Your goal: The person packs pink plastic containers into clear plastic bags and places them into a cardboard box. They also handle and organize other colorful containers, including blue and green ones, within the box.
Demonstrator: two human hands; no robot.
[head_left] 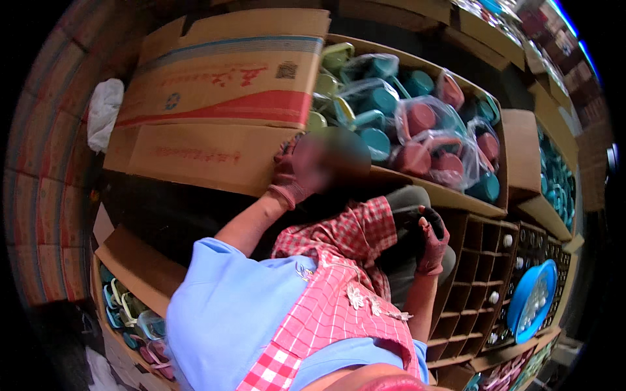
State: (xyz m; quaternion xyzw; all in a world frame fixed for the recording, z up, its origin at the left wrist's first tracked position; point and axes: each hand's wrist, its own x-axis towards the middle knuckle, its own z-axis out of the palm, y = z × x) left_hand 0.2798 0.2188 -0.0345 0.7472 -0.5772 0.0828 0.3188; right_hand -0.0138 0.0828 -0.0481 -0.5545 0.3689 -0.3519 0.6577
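A person's gloved left hand [291,177], at the centre of the frame, presses its fingers against the lower flap of a large cardboard box [215,98] that fills the upper left; part of the hand is blurred, so whether it grips the edge or merely rests there cannot be told. The gloved right hand [432,242], right of centre, is curled around something dark [405,221] held against the lap, too shadowed to identify. The box looks stiff but bulky and probably awkward for one hand; its flaps would bend, so the firm folded corners or the underside seem the safer hold. Just right of it, an open carton [456,195] holds teal, pink and green plastic cups [417,124], many in thin clear bags, likely light and slippery. At lower right stand a cardboard divider grid [469,280] and a blue bowl [531,300] of small clear pieces. A red checked apron [339,306] hides the lap, and the fisheye rim cuts off the shelves beyond.
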